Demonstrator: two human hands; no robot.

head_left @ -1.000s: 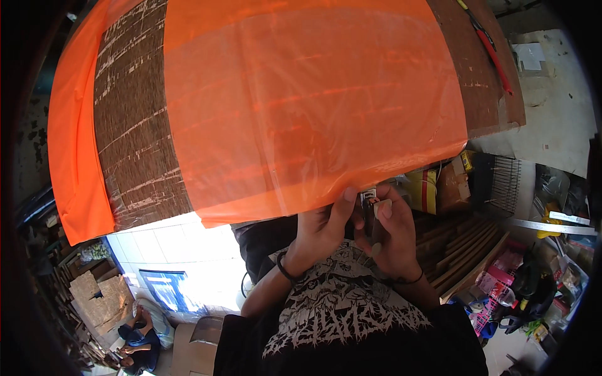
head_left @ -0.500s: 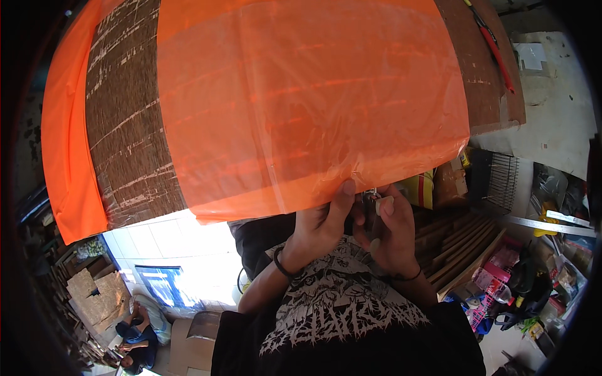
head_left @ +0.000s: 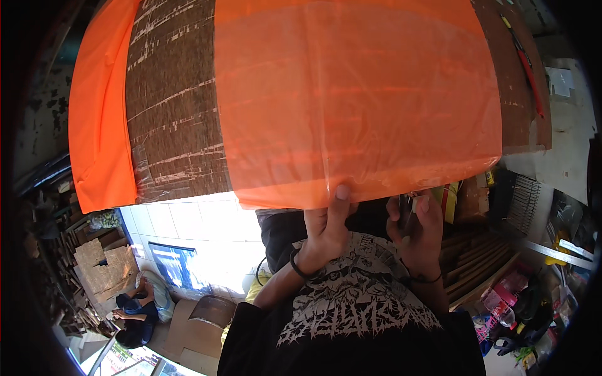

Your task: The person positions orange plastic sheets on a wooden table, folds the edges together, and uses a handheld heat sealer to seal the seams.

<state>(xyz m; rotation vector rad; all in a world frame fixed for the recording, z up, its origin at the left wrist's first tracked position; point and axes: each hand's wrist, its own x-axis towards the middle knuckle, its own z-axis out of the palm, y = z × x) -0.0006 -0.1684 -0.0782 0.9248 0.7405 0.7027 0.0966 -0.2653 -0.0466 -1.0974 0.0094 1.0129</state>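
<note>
The surface (head_left: pixel 175 94) was brown and badly worn, scored with pale streaks running roughly crosswise. I saw a broad orange sheet (head_left: pixel 370 100) spread over its middle, wrinkled and glossy in places, its near end reaching just past the front edge. An orange cloth (head_left: pixel 103 106), rumpled, covered the left side. Between the two, the wood lay bare, with some clear film (head_left: pixel 145 180) shining at its near corner. Over on the right bare part lay a slim red-and-yellow tool (head_left: pixel 530 80), apart from the sheet.
</note>
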